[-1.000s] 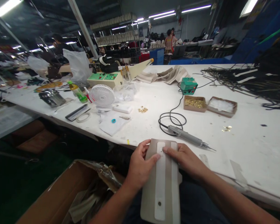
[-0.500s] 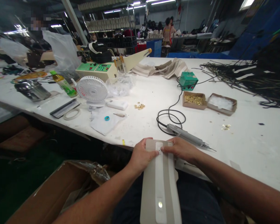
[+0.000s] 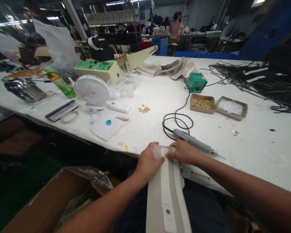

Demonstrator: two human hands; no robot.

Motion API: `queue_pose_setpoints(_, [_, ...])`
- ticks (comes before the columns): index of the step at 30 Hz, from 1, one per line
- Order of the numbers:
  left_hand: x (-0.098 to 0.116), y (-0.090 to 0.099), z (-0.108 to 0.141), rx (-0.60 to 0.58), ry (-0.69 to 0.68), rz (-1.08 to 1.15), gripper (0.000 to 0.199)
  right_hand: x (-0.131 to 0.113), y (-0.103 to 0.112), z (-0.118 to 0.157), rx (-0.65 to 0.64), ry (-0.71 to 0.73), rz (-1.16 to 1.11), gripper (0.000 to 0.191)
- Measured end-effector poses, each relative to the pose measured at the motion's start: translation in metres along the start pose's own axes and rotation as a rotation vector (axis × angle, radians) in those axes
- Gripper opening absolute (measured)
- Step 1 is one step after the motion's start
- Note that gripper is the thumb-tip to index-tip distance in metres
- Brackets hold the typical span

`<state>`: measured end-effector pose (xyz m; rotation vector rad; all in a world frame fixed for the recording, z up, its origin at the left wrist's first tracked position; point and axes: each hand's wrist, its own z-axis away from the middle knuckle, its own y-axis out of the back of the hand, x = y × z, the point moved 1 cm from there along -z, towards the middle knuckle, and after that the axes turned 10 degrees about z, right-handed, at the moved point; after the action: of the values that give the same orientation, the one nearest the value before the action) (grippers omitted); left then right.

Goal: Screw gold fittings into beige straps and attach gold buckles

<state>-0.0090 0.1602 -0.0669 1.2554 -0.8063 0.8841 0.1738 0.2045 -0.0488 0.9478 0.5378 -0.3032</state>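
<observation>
A long beige-and-white striped panel (image 3: 168,187) lies over my lap, its far end raised near the table's front edge. My left hand (image 3: 149,160) grips that end from the left, thumb on top. From the right, my right hand (image 3: 183,152) pinches the same end. Both thumbs press beside a small dark hole in the white strip. Lower on the panel sits a round metal fitting (image 3: 168,211). The fingers under the panel are hidden. Just beyond my right hand, a grey electric screwdriver (image 3: 194,141) rests on the table, bit pointing right.
A green power box (image 3: 196,83) feeds the screwdriver's coiled cable. Cardboard trays hold brass pieces (image 3: 201,103) and white pieces (image 3: 230,106). Loose brass fittings (image 3: 144,109) lie mid-table. A white fan (image 3: 92,92), bottle (image 3: 60,83) and machine (image 3: 98,69) stand left. A cardboard box (image 3: 46,200) is below.
My view has shifted slightly. The panel's near end has tilted and bent a little, and the metal fitting looks darker. Both hands keep their hold at the far end.
</observation>
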Motion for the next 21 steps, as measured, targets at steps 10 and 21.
queue_pose_setpoints(10, [-0.015,0.0,-0.003,0.018,-0.665,-0.364,0.015,0.001,0.006,0.0,0.059,0.001,0.008,0.014])
queue_pose_setpoints(21, [-0.026,0.002,-0.02,-0.022,-0.651,-0.314,0.018,0.032,0.023,0.036,0.544,0.058,0.062,0.028])
